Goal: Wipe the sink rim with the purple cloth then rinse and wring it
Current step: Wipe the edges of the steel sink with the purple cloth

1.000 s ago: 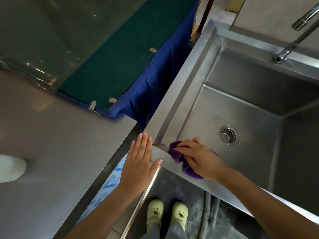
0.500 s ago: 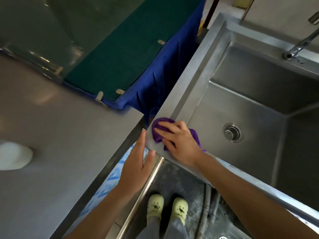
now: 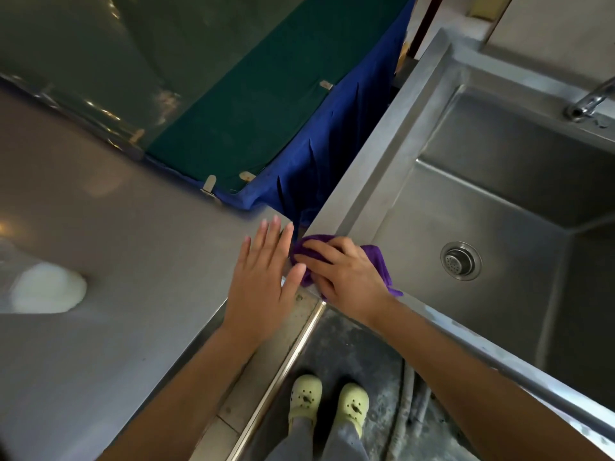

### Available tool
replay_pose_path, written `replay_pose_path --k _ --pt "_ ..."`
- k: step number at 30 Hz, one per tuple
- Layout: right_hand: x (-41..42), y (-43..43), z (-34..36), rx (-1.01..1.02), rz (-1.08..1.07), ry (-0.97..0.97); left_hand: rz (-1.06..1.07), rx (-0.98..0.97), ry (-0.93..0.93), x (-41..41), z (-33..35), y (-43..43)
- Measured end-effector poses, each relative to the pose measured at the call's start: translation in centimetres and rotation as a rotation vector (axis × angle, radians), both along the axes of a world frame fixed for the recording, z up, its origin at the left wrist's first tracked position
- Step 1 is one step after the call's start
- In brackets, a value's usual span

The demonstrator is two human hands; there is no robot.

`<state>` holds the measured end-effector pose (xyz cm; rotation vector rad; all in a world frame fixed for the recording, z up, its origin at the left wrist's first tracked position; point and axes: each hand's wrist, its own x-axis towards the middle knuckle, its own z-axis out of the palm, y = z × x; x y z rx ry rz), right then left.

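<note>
Steel sink rim (image 3: 376, 168), grey counter (image 3: 133, 261), blue drape (image 3: 319, 154), concrete floor (image 3: 359, 354)

1. Your right grip (image 3: 346, 274) presses the purple cloth (image 3: 376, 257) onto the near-left corner of the sink rim (image 3: 369, 154).
2. Left of that grip, your left grip (image 3: 263, 281) lies flat on the grey surface (image 3: 126, 247).
3. Farther left on that surface sits a blurred white object (image 3: 46, 291).
</note>
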<state>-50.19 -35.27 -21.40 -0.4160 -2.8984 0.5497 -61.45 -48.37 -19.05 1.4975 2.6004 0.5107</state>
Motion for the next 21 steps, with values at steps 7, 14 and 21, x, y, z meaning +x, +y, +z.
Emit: replay_pose_path --k 7,14,21 --pt "2.0 -1.3 -0.7 0.072 0.023 0.059 -0.267 -0.173 -0.142 -2.3 -0.7 6.1" --pt "2.8 0.3 -1.4 0.087 0.006 0.000 -0.533 -0.409 0.010 -5.3 -1.9 12.4" --pt "8.1 0.4 -1.2 0.201 -0.019 -0.019 -0.544 -0.371 0.148 -5.3 -2.8 11.8"
